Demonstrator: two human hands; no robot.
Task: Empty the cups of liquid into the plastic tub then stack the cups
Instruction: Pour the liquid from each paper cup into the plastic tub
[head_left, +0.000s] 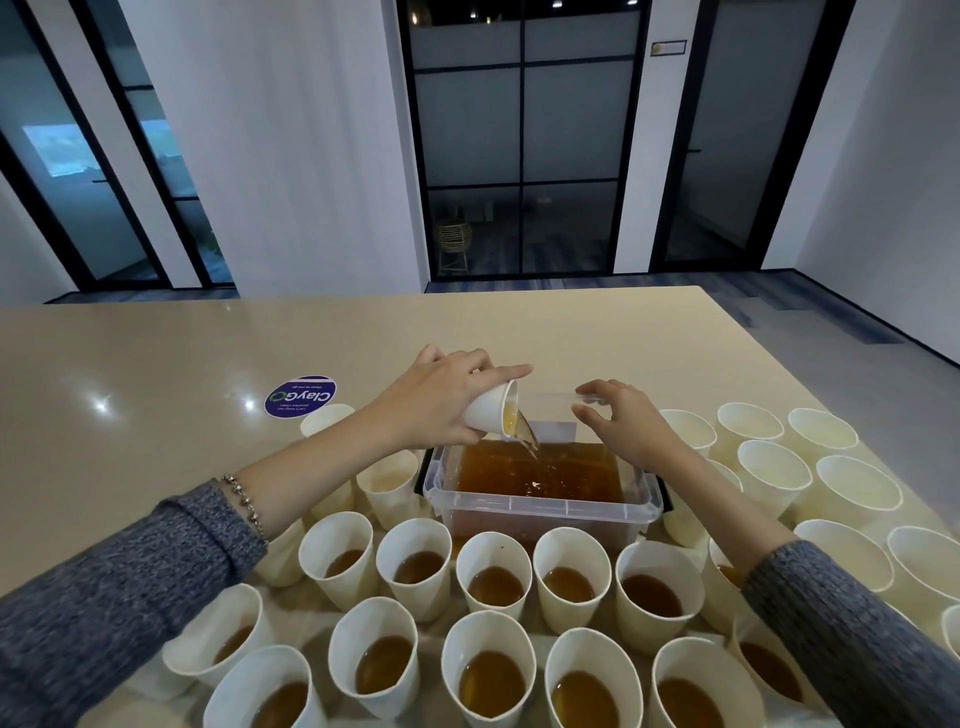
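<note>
Brown liquid (527, 441) is being poured from a white paper cup (491, 413), gripped by the left hand (441, 400), into the clear plastic tub (540, 506), while the right hand (626, 421) hovers loosely curled, holding nothing; stacking is judged next.

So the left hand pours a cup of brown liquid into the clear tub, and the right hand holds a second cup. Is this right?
Not quite. In the head view the right hand holds no cup; it rests on the tub's far rim. The left hand does pour the cup.
</note>
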